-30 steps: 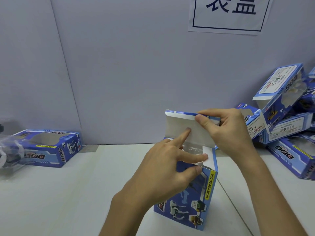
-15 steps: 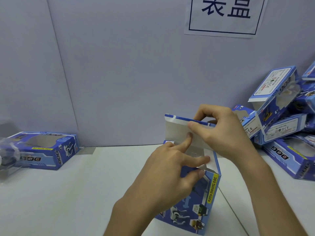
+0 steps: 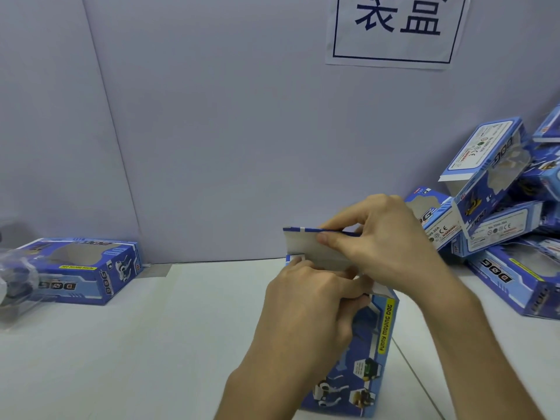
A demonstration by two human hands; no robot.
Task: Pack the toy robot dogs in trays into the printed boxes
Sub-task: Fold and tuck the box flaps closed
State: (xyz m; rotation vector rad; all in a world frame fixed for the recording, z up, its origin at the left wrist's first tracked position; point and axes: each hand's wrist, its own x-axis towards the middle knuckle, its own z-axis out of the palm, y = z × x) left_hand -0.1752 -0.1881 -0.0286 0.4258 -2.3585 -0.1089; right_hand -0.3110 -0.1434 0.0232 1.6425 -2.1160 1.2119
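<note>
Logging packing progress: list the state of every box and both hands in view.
Standing box, upright, top not closed.
Top flap, raised, partly folded over.
Right hand, pinches the top flap.
Left hand, grips the standing box's top edge.
Flat box, lying at left, window up.
Piled boxes, heaped at right, one end flap open.

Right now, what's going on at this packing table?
A person is closing an upright blue toy dog box on the white table. The right hand pinches the raised top flap between thumb and fingers, while the left hand grips the box's upper edge with curled fingers at the opening. The flap is not yet tucked in. A pile of matching boxes lies to the right, and a single box lies flat at the far left beside a clear plastic package whose contents are blurred.
</note>
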